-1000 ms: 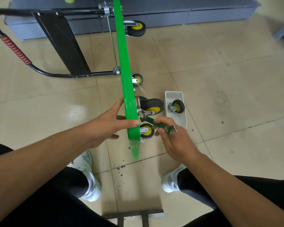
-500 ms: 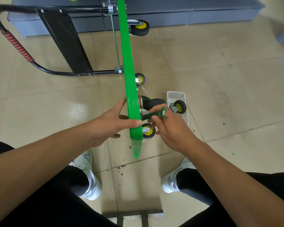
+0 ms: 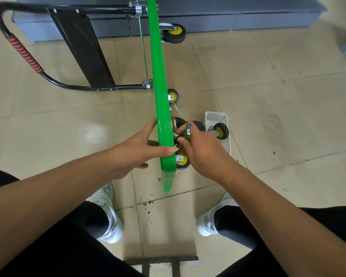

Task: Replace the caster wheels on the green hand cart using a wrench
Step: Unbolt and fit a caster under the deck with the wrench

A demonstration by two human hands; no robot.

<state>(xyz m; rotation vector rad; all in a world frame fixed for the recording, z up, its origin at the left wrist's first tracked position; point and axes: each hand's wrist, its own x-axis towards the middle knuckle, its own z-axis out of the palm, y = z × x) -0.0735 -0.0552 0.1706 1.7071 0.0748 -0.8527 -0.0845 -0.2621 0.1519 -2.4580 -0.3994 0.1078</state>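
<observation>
The green hand cart stands on its side edge on the floor, its black handle lying to the left. My left hand grips the deck's near end, thumb over the top edge. My right hand holds a green wrench against the large black caster on the deck's underside. A small yellow-hubbed caster sits below my right hand. Another small caster and a large one are mounted farther along.
A white plastic basket lies on the tiles right of the cart with a loose caster wheel in it. Grey low cabinets run along the back. My white shoes flank a dark metal frame at the bottom.
My right hand has swung the wrench handle up and toward the deck, from pointing down-right to lying close beside the large caster. The left hand keeps its grip on the deck.
</observation>
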